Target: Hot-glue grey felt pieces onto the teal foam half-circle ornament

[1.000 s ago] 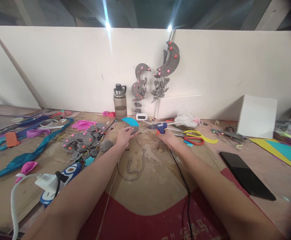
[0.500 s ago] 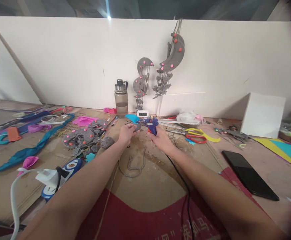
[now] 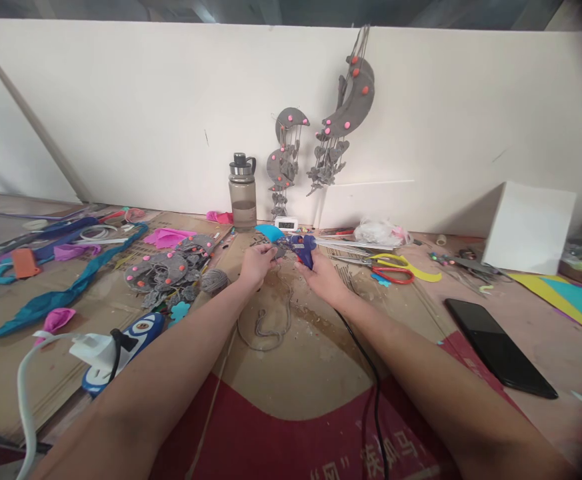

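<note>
My right hand (image 3: 321, 272) is wrapped round a blue hot glue gun (image 3: 303, 249), its nozzle pointing left. Pinched in my left hand (image 3: 257, 267) is a small grey felt piece (image 3: 279, 252), close to the nozzle; whether the two touch I cannot tell. A strand of grey yarn (image 3: 271, 347) lies looped on the cardboard below my hands. Left of my left hand sit a ball of grey yarn (image 3: 214, 281) and a heap of grey felt moons (image 3: 163, 270) with pink and orange dots. The glue gun's black cord (image 3: 371, 360) runs toward me under my right forearm.
Behind stand a water bottle (image 3: 243, 193) and a small white digital clock (image 3: 286, 224). Grey moon hangings (image 3: 353, 100) lean on the white board. To the right lie red-handled scissors (image 3: 393, 274) and a black phone (image 3: 498, 347); at left, a power strip (image 3: 143, 327) with a white plug.
The view has tilted slightly downward. My left hand has shifted a little to the right with the felt piece, which sits nearer the glue gun's nozzle; the right hand keeps its grip.
</note>
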`<state>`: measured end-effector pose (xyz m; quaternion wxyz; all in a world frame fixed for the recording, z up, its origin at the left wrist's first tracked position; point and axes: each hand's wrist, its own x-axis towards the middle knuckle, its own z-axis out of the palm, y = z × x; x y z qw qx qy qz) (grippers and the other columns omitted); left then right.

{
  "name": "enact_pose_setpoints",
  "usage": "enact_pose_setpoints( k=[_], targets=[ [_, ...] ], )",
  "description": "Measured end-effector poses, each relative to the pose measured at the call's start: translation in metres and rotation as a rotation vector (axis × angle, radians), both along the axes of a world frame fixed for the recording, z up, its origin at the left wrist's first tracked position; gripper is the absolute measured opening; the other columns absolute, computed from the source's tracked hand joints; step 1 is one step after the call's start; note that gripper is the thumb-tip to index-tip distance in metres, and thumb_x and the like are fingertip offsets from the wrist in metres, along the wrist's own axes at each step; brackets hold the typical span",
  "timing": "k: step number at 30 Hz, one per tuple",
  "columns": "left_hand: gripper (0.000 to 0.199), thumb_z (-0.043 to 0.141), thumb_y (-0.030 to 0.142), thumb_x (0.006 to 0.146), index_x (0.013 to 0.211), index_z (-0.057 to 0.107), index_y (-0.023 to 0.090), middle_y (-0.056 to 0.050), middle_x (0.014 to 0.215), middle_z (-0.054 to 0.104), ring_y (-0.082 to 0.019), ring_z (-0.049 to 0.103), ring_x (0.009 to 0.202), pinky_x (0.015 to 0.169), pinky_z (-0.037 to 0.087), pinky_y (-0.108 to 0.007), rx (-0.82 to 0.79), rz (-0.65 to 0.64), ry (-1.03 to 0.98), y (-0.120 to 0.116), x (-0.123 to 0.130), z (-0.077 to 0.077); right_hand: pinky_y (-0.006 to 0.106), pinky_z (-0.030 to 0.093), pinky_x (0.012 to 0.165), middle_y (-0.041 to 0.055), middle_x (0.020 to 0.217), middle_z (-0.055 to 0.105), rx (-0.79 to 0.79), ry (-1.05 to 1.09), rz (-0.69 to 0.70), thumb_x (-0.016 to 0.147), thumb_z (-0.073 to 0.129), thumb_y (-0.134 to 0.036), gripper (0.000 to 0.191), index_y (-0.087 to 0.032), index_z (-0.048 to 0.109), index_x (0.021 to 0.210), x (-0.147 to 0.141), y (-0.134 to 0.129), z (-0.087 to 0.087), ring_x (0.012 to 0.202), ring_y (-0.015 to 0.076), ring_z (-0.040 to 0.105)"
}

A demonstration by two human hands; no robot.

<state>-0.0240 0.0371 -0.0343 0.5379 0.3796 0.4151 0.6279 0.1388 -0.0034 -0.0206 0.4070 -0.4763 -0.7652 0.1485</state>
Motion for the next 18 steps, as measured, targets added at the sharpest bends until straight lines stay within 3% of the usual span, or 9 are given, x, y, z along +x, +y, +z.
enact_pose_setpoints(
  k=[18],
  targets=[
    [0.010, 0.069, 0.019, 0.068, 0.064, 0.063, 0.013, 0.000, 0.064, 0.060, -0.009, 0.057, 0.058, 0.068, 0.053, -0.027, 0.026, 0.032, 0.089, 0.0040, -0.0029, -0.0043, 0.038, 0.044, 0.082, 0.0102, 0.097, 0.064, -0.013, -0.034, -0.045, 0.083, 0.051, -0.028, 0.031, -0.015, 0.053, 0.111, 0.0004, -0.0050, 0.0055, 0.086, 0.0221, 0.057]
  ],
)
